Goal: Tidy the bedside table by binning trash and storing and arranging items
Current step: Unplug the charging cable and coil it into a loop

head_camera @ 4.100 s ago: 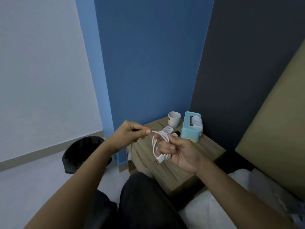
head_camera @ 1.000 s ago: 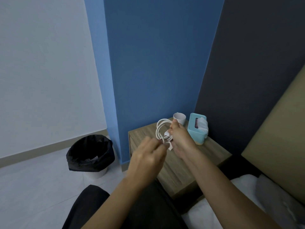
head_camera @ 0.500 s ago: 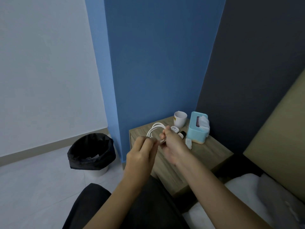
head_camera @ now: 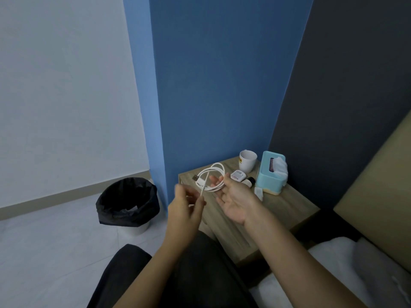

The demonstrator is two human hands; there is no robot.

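A coiled white cable (head_camera: pixel 211 177) hangs above the wooden bedside table (head_camera: pixel 287 210). My right hand (head_camera: pixel 233 200) is palm-up with the coil looped over its fingertips. My left hand (head_camera: pixel 185 210) pinches the cable's loose end, which runs up to the coil. On the table stand a white mug (head_camera: pixel 247 161), a teal tissue box (head_camera: pixel 271 173), a small white charger (head_camera: pixel 238 175), a small dark-capped bottle (head_camera: pixel 249 181) and a small white packet (head_camera: pixel 259 193).
A white bin with a black liner (head_camera: pixel 127 202) stands on the floor left of the table. Blue wall rises behind the table, dark wall to its right. A bed with white bedding (head_camera: pixel 333 263) and a tan headboard (head_camera: pixel 382 192) lie at right. My dark-trousered knee (head_camera: pixel 178 274) is below.
The coil moved from near the mug down and left over the table's near corner. My right hand opened palm-up, and my left hand pulled the cable's end out toward me.
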